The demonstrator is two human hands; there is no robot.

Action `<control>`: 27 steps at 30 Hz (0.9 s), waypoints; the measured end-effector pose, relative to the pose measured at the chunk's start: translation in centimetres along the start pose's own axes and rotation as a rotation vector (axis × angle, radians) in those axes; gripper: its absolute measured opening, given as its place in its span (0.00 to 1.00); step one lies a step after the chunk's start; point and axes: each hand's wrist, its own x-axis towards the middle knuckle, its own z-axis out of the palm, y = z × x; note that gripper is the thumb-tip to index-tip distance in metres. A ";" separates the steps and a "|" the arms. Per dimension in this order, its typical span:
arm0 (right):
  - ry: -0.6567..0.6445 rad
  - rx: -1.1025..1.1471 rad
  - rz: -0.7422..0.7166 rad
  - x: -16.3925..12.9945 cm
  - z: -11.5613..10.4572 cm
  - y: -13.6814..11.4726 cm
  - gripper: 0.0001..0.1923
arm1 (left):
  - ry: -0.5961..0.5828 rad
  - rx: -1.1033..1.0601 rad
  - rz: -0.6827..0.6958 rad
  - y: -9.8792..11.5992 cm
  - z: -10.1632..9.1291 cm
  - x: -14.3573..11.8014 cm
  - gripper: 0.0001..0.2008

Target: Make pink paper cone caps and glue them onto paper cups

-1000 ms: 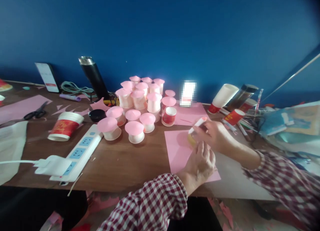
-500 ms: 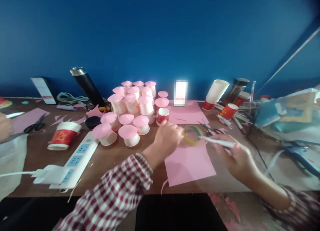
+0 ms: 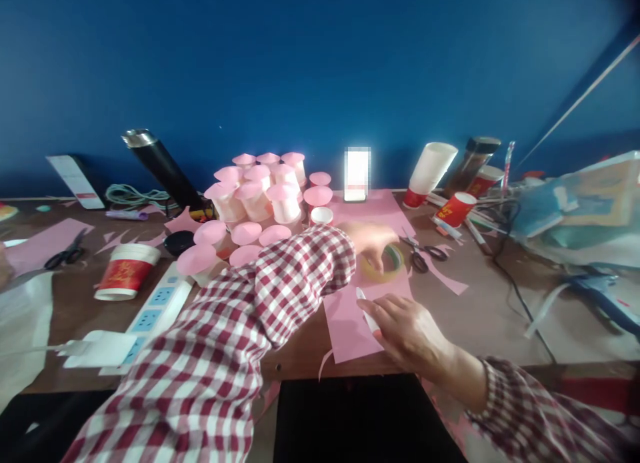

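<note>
My left hand [image 3: 373,239] reaches across to a roll of yellowish clear tape [image 3: 397,273], its fingers bent down onto the roll's ring. The roll lies flat on a sheet of pink paper [image 3: 350,326]. A white pen [image 3: 369,313] is gripped in my right hand [image 3: 413,326], its tip just below and left of the roll. Scissors [image 3: 425,255] with dark handles lie open right of the roll. Several paper cups with pink cone tops [image 3: 257,191] stand to the left, the nearest ones partly hidden by my left sleeve.
A phone [image 3: 357,176] leans on the blue wall. Left are a power strip [image 3: 155,316], a red cup [image 3: 127,271], a black flask [image 3: 163,173] and other scissors [image 3: 66,251]. Right are stacked cups [image 3: 431,173], a cable and a plastic bag [image 3: 580,216]. Another person's hand shows at far left.
My left hand has moved right and forward onto the tape roll. My right hand has brought the pen left and nearer to me, over the pink sheet, uncovering the scissors.
</note>
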 end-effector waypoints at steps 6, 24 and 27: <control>0.023 -0.036 0.039 -0.1 0.4 0.4 0.15 | -0.068 0.091 -0.036 0.4 0.6 0.4 0.38; 0.124 -0.342 0.055 2.8 4.0 2.5 0.11 | -0.097 0.171 -0.090 2.5 -0.9 -0.2 0.36; 0.131 -0.339 0.077 2.8 4.1 2.7 0.10 | -0.082 0.198 -0.064 2.1 -0.6 0.2 0.35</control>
